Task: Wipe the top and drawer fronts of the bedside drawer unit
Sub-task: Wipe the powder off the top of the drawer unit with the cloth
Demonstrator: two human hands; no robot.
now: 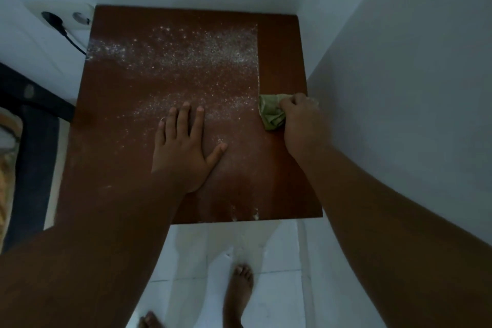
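The brown top of the bedside drawer unit fills the middle of the view, seen from above. White powdery dust covers its far and middle parts. A clean strip runs along the right edge, ending at the cloth. My right hand is closed on a crumpled green cloth pressed on the top near the right edge. My left hand lies flat on the top, fingers spread, holding nothing. The drawer fronts are hidden below the top.
White walls stand close behind and to the right of the unit. A wall socket with a black plug and cable is at the far left. A dark bed edge borders the left. My bare feet stand on white floor tiles.
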